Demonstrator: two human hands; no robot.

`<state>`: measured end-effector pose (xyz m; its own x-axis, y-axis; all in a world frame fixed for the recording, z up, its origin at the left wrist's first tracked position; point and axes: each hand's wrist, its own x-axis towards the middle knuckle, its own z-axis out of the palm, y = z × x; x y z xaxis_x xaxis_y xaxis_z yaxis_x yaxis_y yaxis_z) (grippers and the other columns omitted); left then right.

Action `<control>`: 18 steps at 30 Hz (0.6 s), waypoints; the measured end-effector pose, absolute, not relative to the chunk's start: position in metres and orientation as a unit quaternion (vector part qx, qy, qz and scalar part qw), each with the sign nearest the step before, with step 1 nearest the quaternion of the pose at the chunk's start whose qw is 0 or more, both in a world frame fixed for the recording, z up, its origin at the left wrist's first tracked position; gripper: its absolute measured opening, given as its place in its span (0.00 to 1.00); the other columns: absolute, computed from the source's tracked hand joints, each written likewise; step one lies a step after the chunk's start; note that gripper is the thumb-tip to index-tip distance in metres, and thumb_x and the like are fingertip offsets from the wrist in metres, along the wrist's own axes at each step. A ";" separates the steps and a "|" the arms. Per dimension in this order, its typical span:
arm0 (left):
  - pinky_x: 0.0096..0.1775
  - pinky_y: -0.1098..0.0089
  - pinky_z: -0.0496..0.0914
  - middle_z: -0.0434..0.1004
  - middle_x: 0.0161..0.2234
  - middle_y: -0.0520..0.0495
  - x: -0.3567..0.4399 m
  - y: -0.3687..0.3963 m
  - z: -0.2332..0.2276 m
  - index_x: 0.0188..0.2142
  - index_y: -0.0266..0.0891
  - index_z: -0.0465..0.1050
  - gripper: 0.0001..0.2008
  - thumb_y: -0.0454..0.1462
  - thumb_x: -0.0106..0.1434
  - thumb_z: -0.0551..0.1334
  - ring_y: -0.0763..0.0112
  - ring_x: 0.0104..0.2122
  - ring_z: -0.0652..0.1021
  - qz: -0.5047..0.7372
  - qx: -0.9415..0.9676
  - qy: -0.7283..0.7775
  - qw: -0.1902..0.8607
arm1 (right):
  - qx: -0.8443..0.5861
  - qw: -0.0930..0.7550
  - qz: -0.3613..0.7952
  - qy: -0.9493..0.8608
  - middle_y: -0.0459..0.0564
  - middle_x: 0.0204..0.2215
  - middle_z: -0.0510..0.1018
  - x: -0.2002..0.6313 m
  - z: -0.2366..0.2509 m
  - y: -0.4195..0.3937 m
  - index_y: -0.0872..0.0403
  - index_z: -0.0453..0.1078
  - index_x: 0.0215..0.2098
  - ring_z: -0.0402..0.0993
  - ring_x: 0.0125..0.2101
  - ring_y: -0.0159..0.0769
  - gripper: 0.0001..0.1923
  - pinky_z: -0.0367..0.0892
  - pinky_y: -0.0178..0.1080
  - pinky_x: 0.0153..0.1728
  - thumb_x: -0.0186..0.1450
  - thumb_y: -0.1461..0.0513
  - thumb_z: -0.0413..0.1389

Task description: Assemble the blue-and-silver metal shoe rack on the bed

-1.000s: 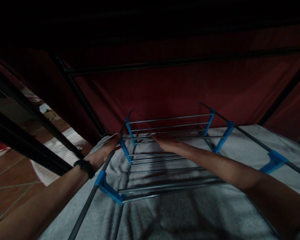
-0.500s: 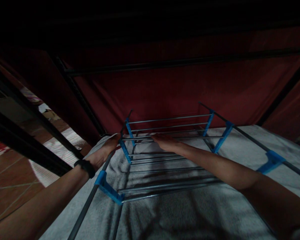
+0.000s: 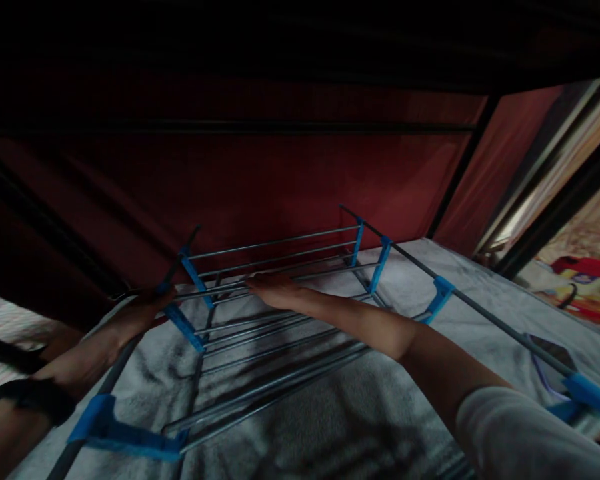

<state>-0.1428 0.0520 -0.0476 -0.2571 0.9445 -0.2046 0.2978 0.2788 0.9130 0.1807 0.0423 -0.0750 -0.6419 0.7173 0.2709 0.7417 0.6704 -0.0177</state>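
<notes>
A rack of thin metal rods and blue plastic brackets (image 3: 183, 327) lies on a grey blanket (image 3: 360, 427), with dark poles along both sides. My left hand (image 3: 147, 308), a black band on its wrist, is closed around the left side pole at a blue bracket. Toward the left part of the rack, my right hand (image 3: 275, 291) reaches across and closes on a metal rod (image 3: 220, 289). Its fingertips are dim and partly hidden. Other rods run between the left and right brackets below my right forearm.
Behind the rack rises a dark red wall (image 3: 280, 180) crossed by a black frame bar (image 3: 230, 127). A phone (image 3: 553, 360) rests on the blanket under the right pole. Red and yellow fabric (image 3: 593, 287) lies beyond a black post at the right.
My view has swung right, so the rack and both hands appear farther left. The phone and the red fabric have come into view. Both hands stay at about the same spots on the rack.
</notes>
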 end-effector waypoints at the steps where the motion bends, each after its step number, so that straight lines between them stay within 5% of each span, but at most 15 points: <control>1: 0.37 0.75 0.77 0.85 0.47 0.50 -0.143 0.052 -0.046 0.49 0.48 0.77 0.15 0.39 0.62 0.69 0.65 0.49 0.82 0.393 0.449 0.692 0.407 | -0.405 0.126 -0.046 -0.904 0.54 0.55 0.79 0.181 -0.075 0.042 0.53 0.69 0.62 0.78 0.54 0.43 0.18 0.74 0.41 0.50 0.79 0.59 0.46; 9: 0.35 0.72 0.76 0.80 0.37 0.48 -0.129 0.033 -0.031 0.41 0.40 0.75 0.27 0.39 0.41 0.78 0.61 0.41 0.81 0.388 0.498 0.684 0.367 | -0.402 0.118 0.011 -0.908 0.56 0.61 0.77 0.182 -0.083 0.037 0.50 0.66 0.68 0.76 0.59 0.45 0.22 0.72 0.44 0.57 0.78 0.60 0.47; 18: 0.32 0.71 0.75 0.80 0.31 0.48 -0.132 0.036 -0.040 0.30 0.42 0.72 0.17 0.40 0.41 0.74 0.61 0.35 0.82 0.392 0.469 0.684 0.398 | -0.398 0.102 0.020 -0.911 0.58 0.59 0.78 0.181 -0.085 0.033 0.53 0.71 0.62 0.76 0.58 0.44 0.18 0.72 0.45 0.57 0.76 0.62 0.50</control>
